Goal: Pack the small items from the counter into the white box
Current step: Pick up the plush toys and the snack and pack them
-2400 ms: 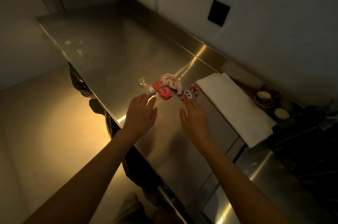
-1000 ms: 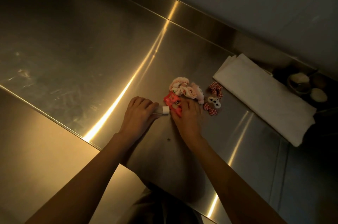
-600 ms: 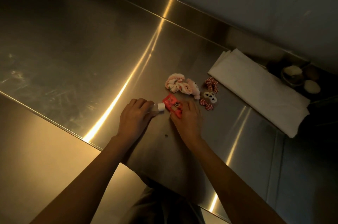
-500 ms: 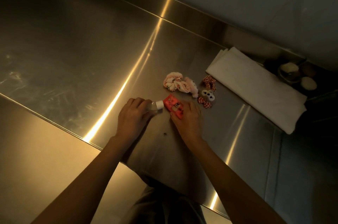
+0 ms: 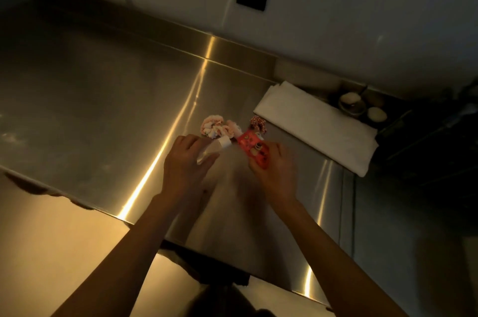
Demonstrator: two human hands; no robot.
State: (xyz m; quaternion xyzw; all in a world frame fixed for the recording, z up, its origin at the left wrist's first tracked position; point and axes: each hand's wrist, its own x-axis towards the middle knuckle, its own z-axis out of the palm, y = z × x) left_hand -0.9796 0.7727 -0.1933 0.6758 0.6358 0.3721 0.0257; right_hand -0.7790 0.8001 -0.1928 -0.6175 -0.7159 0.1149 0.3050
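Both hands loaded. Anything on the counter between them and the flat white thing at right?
Nothing visible does. The left hand holds a clear bottle, the right hand a red card. Bare steel counter lies between them and the flat white item; whether that is the box, I cannot tell.

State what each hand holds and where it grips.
Left hand holds the clear bottle by its body. Right hand pinches the red card at its near end.

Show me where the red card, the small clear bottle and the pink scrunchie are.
red card (image 5: 252,147), head view, middle of its printed face.
small clear bottle (image 5: 224,141), head view, its white cap.
pink scrunchie (image 5: 213,126), head view, gathered fabric.
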